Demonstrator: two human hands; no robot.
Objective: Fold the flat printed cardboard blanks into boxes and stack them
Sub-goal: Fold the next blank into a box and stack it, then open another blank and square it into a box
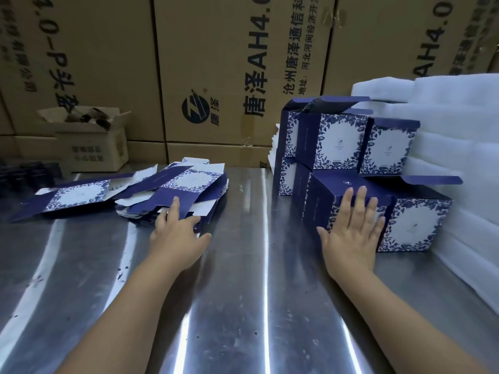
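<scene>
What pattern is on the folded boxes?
Blue leaf border around a white centre on the folded boxes, seen from the head camera.

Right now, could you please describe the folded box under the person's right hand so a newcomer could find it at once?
On the steel table, look to the stack of blue-and-white boxes beside the white foam sheets. In the bottom row nearest the person, the box under the flat right hand is the only one being touched; its neighbour box stands with its top flap open.

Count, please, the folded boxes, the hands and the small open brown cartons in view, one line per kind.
Folded boxes: 6 in view
Hands: 2, the left hand and the right hand
Small open brown carton: 1
Total: 9
</scene>
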